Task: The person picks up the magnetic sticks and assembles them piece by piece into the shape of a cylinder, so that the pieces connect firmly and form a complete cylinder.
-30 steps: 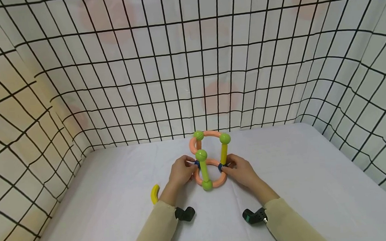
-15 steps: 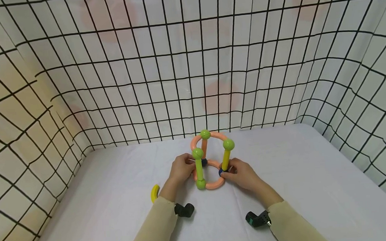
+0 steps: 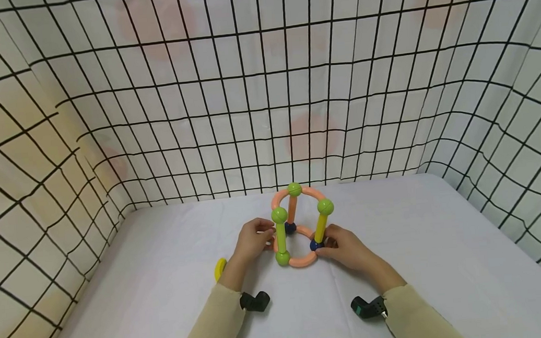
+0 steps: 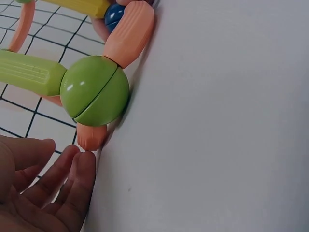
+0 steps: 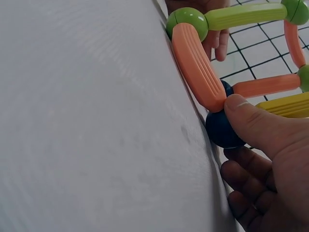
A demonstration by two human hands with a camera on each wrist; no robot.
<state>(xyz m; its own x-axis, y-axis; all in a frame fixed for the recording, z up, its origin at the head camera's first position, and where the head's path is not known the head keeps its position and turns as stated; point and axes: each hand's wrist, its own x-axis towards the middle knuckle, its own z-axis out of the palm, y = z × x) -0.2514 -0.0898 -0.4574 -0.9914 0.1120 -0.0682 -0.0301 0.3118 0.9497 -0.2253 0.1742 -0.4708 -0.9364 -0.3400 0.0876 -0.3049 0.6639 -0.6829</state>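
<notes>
The toy frame point(image 3: 299, 224) of orange curves, green balls and upright sticks is now set upright on the white table point(image 3: 436, 251); a second ago it was tilted back. The blue ball point(image 5: 223, 126) at its base is pinched by the right hand point(image 3: 346, 247). The left hand point(image 3: 253, 239) is laid against the lower ring, fingers relaxed. The structure is judged steadied. A yellow curved piece point(image 3: 219, 269) lies apart.

White table point(image 3: 426, 242) with rod-and-ball toy frame point(image 3: 298, 230) and yellow curved piece point(image 3: 219, 269).
</notes>
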